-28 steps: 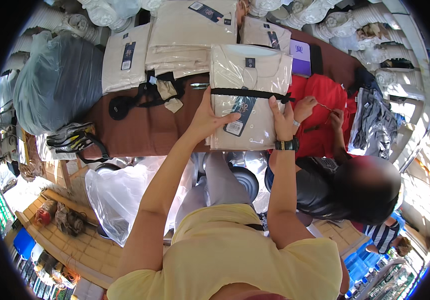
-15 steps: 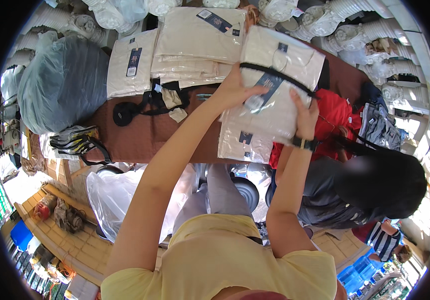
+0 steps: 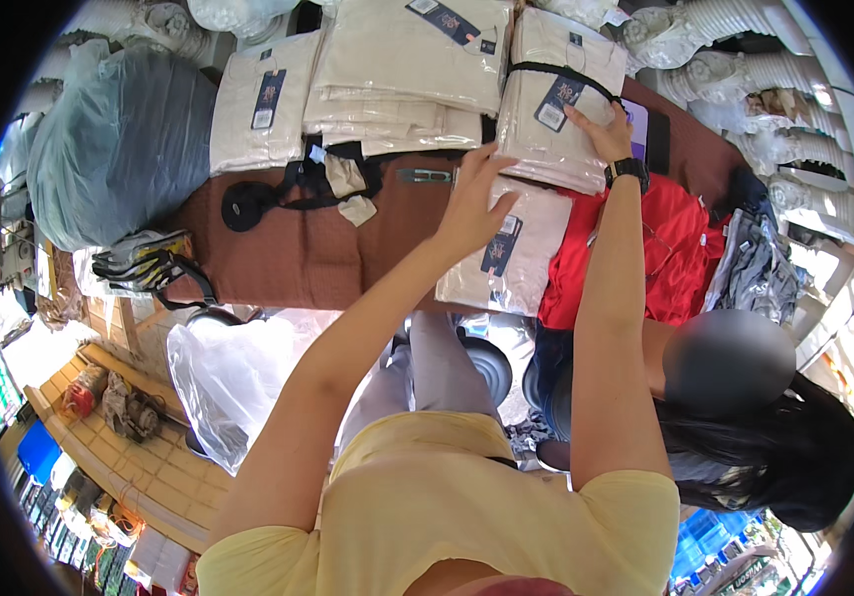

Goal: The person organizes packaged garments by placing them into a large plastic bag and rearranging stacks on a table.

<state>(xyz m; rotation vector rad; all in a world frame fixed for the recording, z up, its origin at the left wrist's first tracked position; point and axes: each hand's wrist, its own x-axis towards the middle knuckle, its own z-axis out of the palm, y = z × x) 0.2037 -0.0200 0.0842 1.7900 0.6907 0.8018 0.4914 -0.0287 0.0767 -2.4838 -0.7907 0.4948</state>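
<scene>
Shifted farther back across the brown-clothed table [image 3: 308, 253] since the earlier frame, the strapped bundle of cream garments [image 3: 544, 147] now lies just right of the large garment stack [image 3: 409, 60], and the left hand has come off its left edge. A black strap [image 3: 568, 73] runs across the clear-bagged bundle above its navy hang tag [image 3: 558, 102].

The person's hands are apart. The left hand [image 3: 466, 212] is unclenched, its fingers near the bundle's lower-left corner; contact there cannot be told. The right hand [image 3: 610, 139] rests at the bundle's right edge, thumb on the upper face; how firmly it grips cannot be told.

Nearer the person lies another bagged cream garment [image 3: 529, 238], with red fabric [image 3: 680, 260] to its right. Thread snips [image 3: 425, 176] lie left of the left hand.
</scene>
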